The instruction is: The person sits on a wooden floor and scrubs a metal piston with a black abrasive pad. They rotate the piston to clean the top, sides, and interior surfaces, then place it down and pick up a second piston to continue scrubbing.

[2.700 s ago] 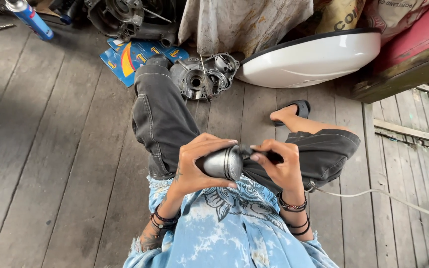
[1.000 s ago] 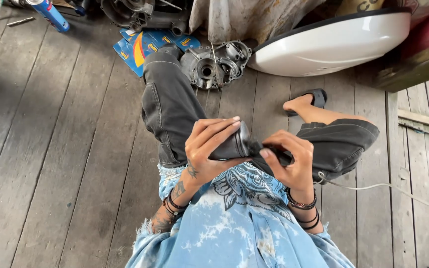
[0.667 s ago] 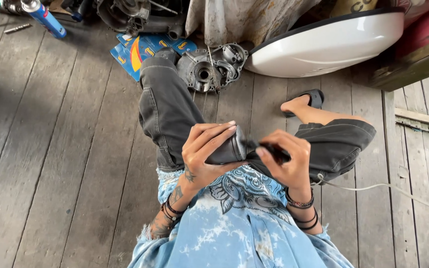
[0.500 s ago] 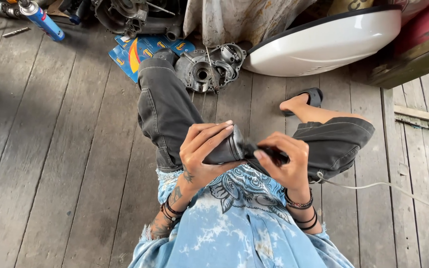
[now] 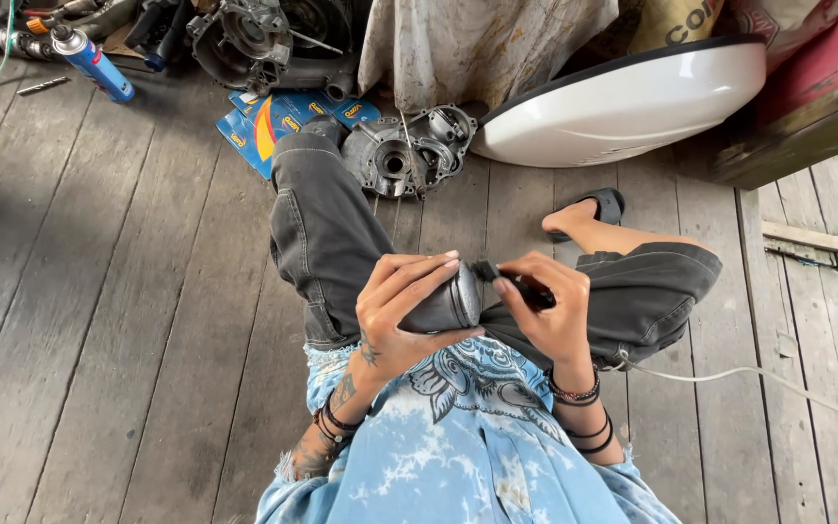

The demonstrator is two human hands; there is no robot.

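L hand [image 5: 404, 301] fingers now over cylinder [image 5: 448, 303] top, end face exposed

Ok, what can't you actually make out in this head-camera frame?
- Dark cylindrical part: head view, the left hand wraps most of it, so its shape stays unclear.
- Small black piece at its end: the right hand covers its far side, so its kind is unclear.
- White cable: runs off the right edge.
- Engine casing: cut by the top edge.
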